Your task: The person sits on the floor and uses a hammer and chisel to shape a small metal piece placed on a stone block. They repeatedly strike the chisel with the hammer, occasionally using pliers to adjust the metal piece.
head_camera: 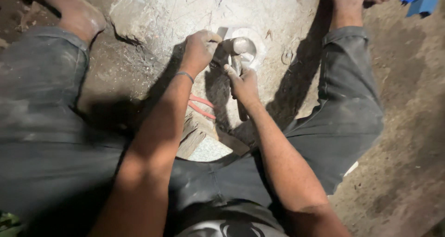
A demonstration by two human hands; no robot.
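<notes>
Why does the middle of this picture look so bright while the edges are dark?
In the head view, a light from above washes out the stone slab and puts glare on the metal piece between the left hand and right hand; the arms throw hard shadows, the trousers sink into dark, and the corners look soft.

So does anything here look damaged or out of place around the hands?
Yes. The stone slab is cracked at its left edge, near the left hand. Red-handled pliers lie loose between the forearms. The right hand holds a tool by the shiny metal piece.
</notes>
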